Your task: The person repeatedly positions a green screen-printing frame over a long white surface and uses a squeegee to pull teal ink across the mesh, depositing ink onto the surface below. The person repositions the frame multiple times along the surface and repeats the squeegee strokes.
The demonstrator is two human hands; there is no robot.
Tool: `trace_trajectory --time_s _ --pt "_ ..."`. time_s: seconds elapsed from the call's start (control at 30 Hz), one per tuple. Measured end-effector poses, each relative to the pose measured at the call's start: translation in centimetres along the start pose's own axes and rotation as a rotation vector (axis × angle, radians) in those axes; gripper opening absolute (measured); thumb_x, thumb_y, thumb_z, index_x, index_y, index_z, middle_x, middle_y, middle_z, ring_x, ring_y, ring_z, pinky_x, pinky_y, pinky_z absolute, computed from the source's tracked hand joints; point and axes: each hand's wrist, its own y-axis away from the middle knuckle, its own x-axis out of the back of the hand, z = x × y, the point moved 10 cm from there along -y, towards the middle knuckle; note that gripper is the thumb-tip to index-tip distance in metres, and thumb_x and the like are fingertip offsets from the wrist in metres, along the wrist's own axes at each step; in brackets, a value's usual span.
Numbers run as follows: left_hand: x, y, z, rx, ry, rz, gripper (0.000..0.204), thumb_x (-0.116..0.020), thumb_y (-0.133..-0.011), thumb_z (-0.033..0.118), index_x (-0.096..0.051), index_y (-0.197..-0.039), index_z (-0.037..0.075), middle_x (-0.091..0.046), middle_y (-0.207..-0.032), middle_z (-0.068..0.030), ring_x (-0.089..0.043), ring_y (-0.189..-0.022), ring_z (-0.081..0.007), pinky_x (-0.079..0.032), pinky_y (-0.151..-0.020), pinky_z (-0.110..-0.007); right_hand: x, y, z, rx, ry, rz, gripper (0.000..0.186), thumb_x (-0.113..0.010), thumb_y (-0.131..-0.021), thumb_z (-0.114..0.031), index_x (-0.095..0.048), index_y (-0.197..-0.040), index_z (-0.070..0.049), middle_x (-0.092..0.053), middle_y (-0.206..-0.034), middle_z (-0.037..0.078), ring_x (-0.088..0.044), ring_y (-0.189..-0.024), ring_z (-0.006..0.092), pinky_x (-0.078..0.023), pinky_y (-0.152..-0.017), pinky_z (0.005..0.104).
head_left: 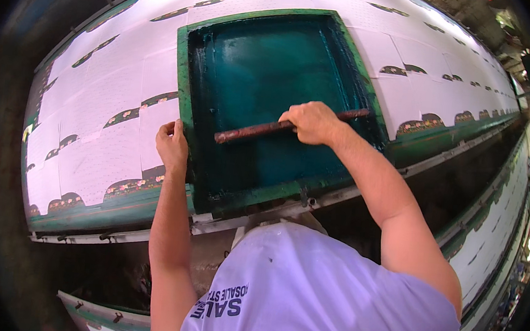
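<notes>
A screen-printing frame (183,70) with a green rim and a dark teal, ink-wet mesh lies on the long printing table. Across its near half runs a reddish-brown squeegee (249,132), a long bar tilted up to the right. My right hand (313,122) is closed round the bar, right of its middle. At the frame's left rim is my left hand (172,145), fingers curled together and touching or very near the rim. What those fingers hold, if anything, is hidden. White sheets (104,95) with dark floral scalloped patches lie on both sides of the frame.
The table's green near edge (116,206) carries a metal rail (126,236) with small stops. A second table (491,242) with white sheets stands to the right, across a dark gap. Part of another table edge (100,315) shows at the lower left.
</notes>
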Motion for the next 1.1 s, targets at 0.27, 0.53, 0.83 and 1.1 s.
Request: trace_trajectory --time_s 0.27,0.53,0.83,1.1 --pt "-0.4 0.2 -0.1 -0.018 -0.014 -0.041 0.043 -0.07 -0.104 0.035 -0.078 -0.114 -0.006 -0.079 -0.11 -0.0233 -0.076 -0.103 -0.0386 -0.058 -0.095 -0.048 -4.2 10.3 -5.8 0.061 0.021 0.194 0.036 -0.077 -0.087 -0.013 -0.08 -0.122 -0.019 -0.075 -0.108 0.01 -0.073 -0.106 0.0333 -0.058 -0.093 0.0468" --pt "0.2 0.5 0.9 -0.06 -0.183 -0.016 0.037 -0.061 -0.107 0.028 -0.079 -0.11 -0.004 -0.079 -0.108 -0.0284 -0.075 -0.104 -0.0457 -0.056 -0.094 -0.052 -4.6 13.8 -7.0 0.171 -0.031 0.29 0.06 -0.092 -0.081 -0.05 -0.077 -0.126 -0.014 -0.069 -0.121 0.01 -0.066 -0.116 0.0322 -0.054 -0.099 0.0454" --pt "0.5 0.1 -0.3 -0.048 -0.384 0.071 0.038 -0.055 -0.108 0.027 -0.078 -0.107 -0.003 -0.078 -0.107 -0.0289 -0.073 -0.103 -0.0485 -0.056 -0.092 -0.054 -0.4 20.8 4.0 0.262 -0.354 0.535 0.038 -0.088 -0.088 -0.024 -0.079 -0.122 -0.01 -0.078 -0.124 0.011 -0.071 -0.124 0.0331 -0.055 -0.107 0.0477" --pt "0.3 0.2 0.6 0.019 -0.781 0.128 0.047 -0.044 -0.113 0.034 -0.074 -0.11 -0.003 -0.076 -0.116 -0.03 -0.07 -0.114 -0.0511 -0.053 -0.1 -0.06 -0.9 26.1 22.5 -0.363 -0.333 0.709 0.047 -0.084 -0.088 -0.007 -0.073 -0.133 -0.003 -0.07 -0.139 0.021 -0.064 -0.129 0.0433 -0.051 -0.113 0.0514"
